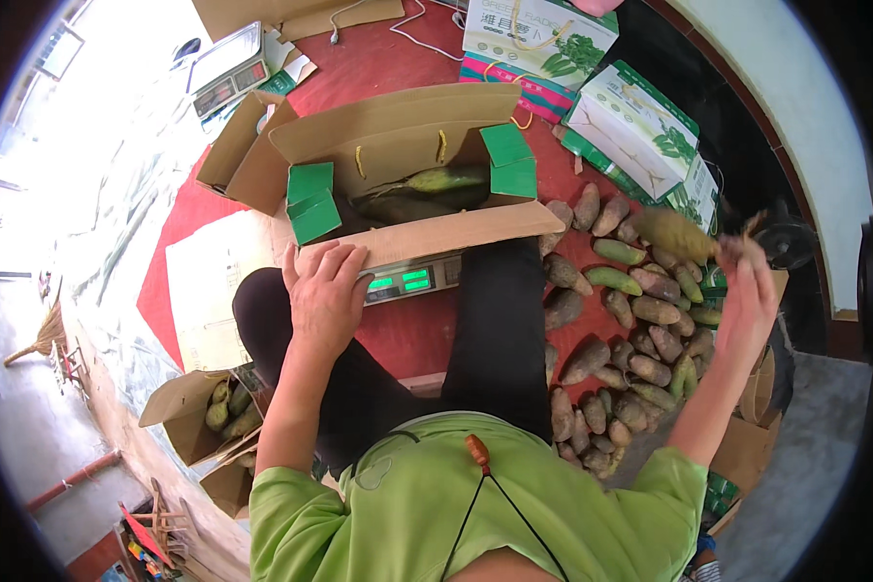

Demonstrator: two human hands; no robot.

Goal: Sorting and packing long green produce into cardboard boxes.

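Note:
An open cardboard box (398,126) with green end flaps sits on a scale (441,275) whose green display is lit. Several green radishes (446,179) lie inside it. My left hand (322,281) is at the box's near flap, fingers over the top and thumb by its lower edge. Off to the right, my right hand (747,276) is closed on the thin end of a green-brown radish (674,236), which is smeared by motion and points left. Below it spreads a heap of soil-coated radishes (655,310).
White and green gift boxes (630,126) stand at the far right. A second scale (228,73) and a smaller open carton (247,155) are at the far left. Another carton of radishes (189,412) is beside my left leg. Red sheeting (359,58) covers the surface.

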